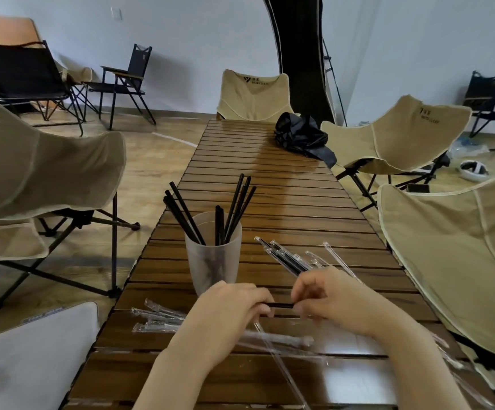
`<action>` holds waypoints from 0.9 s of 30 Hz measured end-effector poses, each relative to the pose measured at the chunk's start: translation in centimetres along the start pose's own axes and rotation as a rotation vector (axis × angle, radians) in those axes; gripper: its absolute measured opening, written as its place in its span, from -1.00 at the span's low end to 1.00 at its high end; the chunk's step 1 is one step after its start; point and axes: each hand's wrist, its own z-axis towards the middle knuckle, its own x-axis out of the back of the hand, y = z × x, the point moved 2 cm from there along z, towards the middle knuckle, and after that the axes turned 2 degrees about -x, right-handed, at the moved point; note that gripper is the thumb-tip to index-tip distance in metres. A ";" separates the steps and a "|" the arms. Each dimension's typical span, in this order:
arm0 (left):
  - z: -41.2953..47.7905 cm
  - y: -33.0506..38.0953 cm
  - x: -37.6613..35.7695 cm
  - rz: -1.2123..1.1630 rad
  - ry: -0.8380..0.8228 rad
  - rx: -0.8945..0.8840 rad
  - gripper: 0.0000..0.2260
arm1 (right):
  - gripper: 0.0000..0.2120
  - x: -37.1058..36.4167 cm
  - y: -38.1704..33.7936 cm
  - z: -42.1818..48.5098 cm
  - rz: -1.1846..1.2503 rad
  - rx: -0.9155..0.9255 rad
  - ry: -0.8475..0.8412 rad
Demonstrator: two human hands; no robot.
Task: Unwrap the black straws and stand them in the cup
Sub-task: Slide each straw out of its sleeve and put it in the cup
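Low in the centre of the frame, a black straw (281,305) spans the short gap between the two hands, just above the slatted table (269,184). The left hand (231,309) curls its fingers round one end, and the right hand (332,300) pinches the other. A clear sleeve trails down from under the left hand, though whether it belongs to this straw is hard to tell. The frosted cup (213,261) stands just beyond the left hand and holds several standing straws (187,214) leaning against its rim. Wrapped straws (284,257) lie fanned out to the right of the cup, and empty wrappers (157,319) lie at lower left. The straw looks light, thin and fairly stiff but easy to kink, and its film is likely slick. A pinch near the bare end, pulling straight along its length, seems safest.
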 end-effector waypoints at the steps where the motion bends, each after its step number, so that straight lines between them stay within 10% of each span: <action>1: -0.2 -0.4 0.2 -0.004 0.003 0.023 -0.77 | -0.88 0.1 0.1 0.0 -0.008 -0.006 0.001; 27: -1.4 -2.1 1.0 -0.060 -0.083 0.131 -0.82 | -0.61 -0.2 0.4 -0.2 -0.198 0.046 0.075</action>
